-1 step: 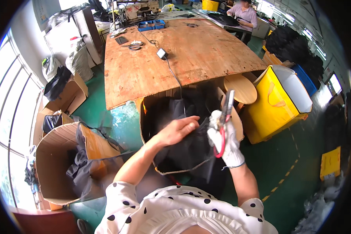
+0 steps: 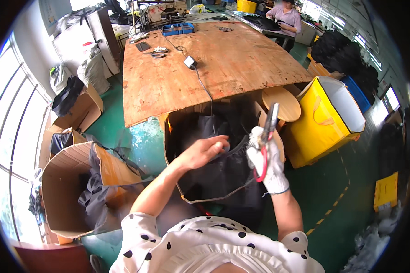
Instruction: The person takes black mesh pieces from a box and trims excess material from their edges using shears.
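At the dial's centre, dark fabric within an open carton. Over it, toward 9 o'clock, bare left hand, fingers curled near the fabric; cannot tell whether pinching, owing to blur. At 3 o'clock, gloved right hand clasped around red-handled scissors, blades toward 12. For clean cutting, probably best: tension the fabric evenly; keep blades clear of bare fingers. At 12, wooden desk.

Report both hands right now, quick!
Left hand: over black fabric; open or closed, can't be told.
Right hand: gloved, closed, holding red-handled scissors.
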Demonstrator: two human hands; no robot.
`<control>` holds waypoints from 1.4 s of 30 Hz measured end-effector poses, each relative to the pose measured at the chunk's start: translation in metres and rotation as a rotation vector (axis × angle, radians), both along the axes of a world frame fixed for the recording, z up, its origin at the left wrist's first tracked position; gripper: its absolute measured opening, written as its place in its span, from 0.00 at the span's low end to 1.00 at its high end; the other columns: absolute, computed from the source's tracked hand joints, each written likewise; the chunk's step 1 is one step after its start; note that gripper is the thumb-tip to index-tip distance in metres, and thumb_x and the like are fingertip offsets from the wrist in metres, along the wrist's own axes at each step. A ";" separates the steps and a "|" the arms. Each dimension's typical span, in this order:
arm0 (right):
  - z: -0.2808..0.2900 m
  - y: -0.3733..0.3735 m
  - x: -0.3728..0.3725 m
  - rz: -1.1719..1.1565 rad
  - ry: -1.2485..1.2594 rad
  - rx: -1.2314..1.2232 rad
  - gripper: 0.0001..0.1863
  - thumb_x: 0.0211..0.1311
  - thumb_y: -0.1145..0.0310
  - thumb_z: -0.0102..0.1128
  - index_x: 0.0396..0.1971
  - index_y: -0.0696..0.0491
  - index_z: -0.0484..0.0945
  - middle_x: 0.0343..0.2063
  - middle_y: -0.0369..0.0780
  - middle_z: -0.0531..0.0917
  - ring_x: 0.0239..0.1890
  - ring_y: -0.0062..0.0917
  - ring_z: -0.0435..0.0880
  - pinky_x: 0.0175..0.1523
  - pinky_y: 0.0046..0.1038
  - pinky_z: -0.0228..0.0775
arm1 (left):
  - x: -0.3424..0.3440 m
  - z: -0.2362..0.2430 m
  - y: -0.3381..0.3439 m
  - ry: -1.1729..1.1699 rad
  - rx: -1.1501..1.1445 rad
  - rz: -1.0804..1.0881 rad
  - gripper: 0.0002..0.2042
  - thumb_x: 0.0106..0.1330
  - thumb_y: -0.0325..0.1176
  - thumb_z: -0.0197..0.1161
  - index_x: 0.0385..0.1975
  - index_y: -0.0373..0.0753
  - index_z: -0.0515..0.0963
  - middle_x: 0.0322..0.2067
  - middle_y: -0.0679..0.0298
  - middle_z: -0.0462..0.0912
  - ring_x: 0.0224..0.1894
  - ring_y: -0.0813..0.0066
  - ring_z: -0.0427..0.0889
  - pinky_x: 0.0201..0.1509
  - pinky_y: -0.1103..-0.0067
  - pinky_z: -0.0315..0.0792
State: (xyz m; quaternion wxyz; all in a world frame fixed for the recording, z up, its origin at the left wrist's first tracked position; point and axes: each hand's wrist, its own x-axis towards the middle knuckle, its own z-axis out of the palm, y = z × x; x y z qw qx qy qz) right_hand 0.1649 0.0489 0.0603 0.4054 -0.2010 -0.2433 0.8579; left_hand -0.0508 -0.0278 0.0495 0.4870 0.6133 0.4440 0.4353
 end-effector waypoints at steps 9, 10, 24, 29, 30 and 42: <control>0.052 0.002 0.027 -0.353 -1.156 0.937 0.13 0.48 0.74 0.54 0.36 0.52 0.68 0.27 0.37 0.71 0.30 0.23 0.74 0.35 0.26 0.68 | -0.022 -0.026 -0.057 0.514 0.082 0.120 0.17 0.61 0.37 0.58 0.46 0.33 0.73 0.36 0.51 0.81 0.40 0.55 0.80 0.45 0.71 0.73; 0.059 -0.003 0.028 -0.424 -1.235 1.015 0.12 0.49 0.70 0.54 0.35 0.52 0.68 0.25 0.40 0.71 0.28 0.28 0.75 0.35 0.31 0.68 | -0.021 -0.030 -0.052 0.510 0.112 0.159 0.16 0.62 0.36 0.58 0.45 0.33 0.73 0.33 0.51 0.81 0.36 0.62 0.81 0.43 0.74 0.74; 0.044 0.020 0.045 -0.357 -1.167 0.972 0.12 0.49 0.71 0.54 0.35 0.53 0.69 0.26 0.38 0.72 0.29 0.26 0.75 0.36 0.28 0.68 | -0.031 -0.018 -0.025 -0.347 -0.373 -0.239 0.15 0.57 0.34 0.64 0.41 0.32 0.78 0.38 0.60 0.81 0.37 0.77 0.78 0.45 0.79 0.71; 0.029 0.028 0.027 -0.288 -0.916 0.828 0.09 0.48 0.75 0.53 0.29 0.50 0.66 0.20 0.31 0.66 0.20 0.16 0.68 0.25 0.21 0.64 | -0.019 -0.029 -0.032 -0.900 -0.411 -0.377 0.21 0.56 0.39 0.59 0.46 0.31 0.73 0.54 0.45 0.67 0.49 0.57 0.74 0.55 0.72 0.66; 0.027 0.028 0.024 -0.244 -0.801 0.757 0.09 0.48 0.76 0.53 0.29 0.49 0.66 0.20 0.30 0.64 0.19 0.15 0.66 0.23 0.19 0.63 | -0.012 -0.026 -0.036 -1.127 -0.436 -0.392 0.19 0.56 0.38 0.58 0.44 0.32 0.73 0.59 0.43 0.60 0.53 0.52 0.72 0.57 0.68 0.65; 0.000 0.006 0.122 -0.298 0.263 -0.051 0.09 0.64 0.58 0.46 0.32 0.47 0.72 0.21 0.31 0.74 0.19 0.16 0.70 0.22 0.22 0.63 | -0.014 -0.045 -0.023 -1.418 -0.315 -0.132 0.14 0.59 0.38 0.57 0.35 0.32 0.73 0.62 0.42 0.54 0.64 0.51 0.56 0.68 0.65 0.50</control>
